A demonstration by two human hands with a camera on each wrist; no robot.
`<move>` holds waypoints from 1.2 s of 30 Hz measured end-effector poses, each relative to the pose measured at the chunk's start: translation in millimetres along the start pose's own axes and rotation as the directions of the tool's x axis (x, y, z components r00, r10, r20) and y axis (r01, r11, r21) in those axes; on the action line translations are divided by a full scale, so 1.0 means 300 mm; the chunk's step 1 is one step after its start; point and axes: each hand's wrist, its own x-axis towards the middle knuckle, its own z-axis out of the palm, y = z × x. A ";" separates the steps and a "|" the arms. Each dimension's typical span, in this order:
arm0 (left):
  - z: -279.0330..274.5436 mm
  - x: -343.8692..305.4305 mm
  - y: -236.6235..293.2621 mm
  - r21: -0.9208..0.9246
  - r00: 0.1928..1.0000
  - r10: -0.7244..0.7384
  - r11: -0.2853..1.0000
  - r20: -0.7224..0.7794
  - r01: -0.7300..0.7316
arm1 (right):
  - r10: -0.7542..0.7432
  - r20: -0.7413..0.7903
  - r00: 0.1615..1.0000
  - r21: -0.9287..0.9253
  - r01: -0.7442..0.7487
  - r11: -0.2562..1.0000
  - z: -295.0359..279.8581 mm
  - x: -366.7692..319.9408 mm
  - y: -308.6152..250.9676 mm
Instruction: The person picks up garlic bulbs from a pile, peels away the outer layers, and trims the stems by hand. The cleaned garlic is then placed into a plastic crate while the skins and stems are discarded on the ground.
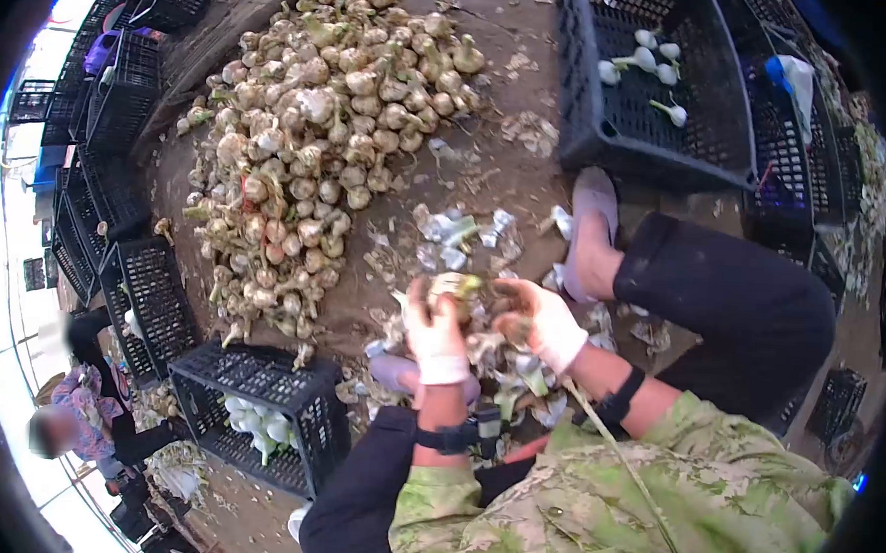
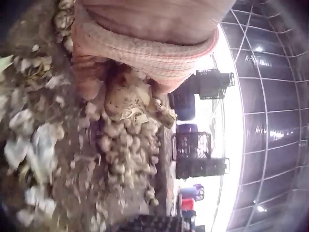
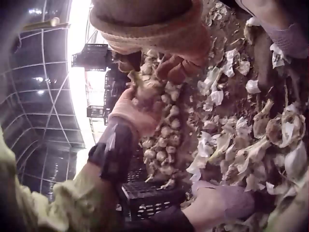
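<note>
In the head view my left hand (image 1: 434, 328), in a pale glove with bare fingertips, holds a garlic bulb (image 1: 453, 284) with a short green-yellow stem pointing right. The left wrist view shows this dirt-specked bulb (image 2: 126, 99) between the fingers, its loose skin peeling. My right hand (image 1: 546, 327), gloved alike, is just right of the bulb. The right wrist view shows its thumb and bent fingers (image 3: 174, 67) apart, close over the stem end, with a gap between them. Torn garlic skins (image 1: 455, 232) lie on the ground around the hands.
A big heap of unpeeled garlic (image 1: 310, 139) lies ahead to the left. One black crate (image 1: 596, 134) at upper right holds several white bulbs; another crate (image 1: 326, 411) at lower left holds more. Stacked crates (image 1: 121, 109) stand at far left, near another person (image 1: 85, 413).
</note>
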 end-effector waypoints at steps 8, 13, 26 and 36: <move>-0.059 -0.359 0.263 -0.107 0.952 0.111 0.991 0.285 -0.084 | 0.039 0.236 0.971 -0.042 -0.030 0.999 -0.022 -0.154 -0.065; -0.087 -0.461 0.323 0.610 0.785 0.608 0.579 0.120 -0.542 | -0.167 0.445 0.880 0.150 0.110 0.983 -0.012 -0.223 -0.025; -0.141 -0.520 0.351 0.615 0.765 0.620 0.538 0.175 -0.577 | 0.166 0.392 0.905 0.072 -0.210 0.975 0.027 -0.262 -0.062; -0.123 -0.526 0.295 -0.558 0.956 0.023 0.816 0.293 0.152 | 0.005 0.347 0.938 -0.240 0.084 0.967 0.001 -0.270 -0.082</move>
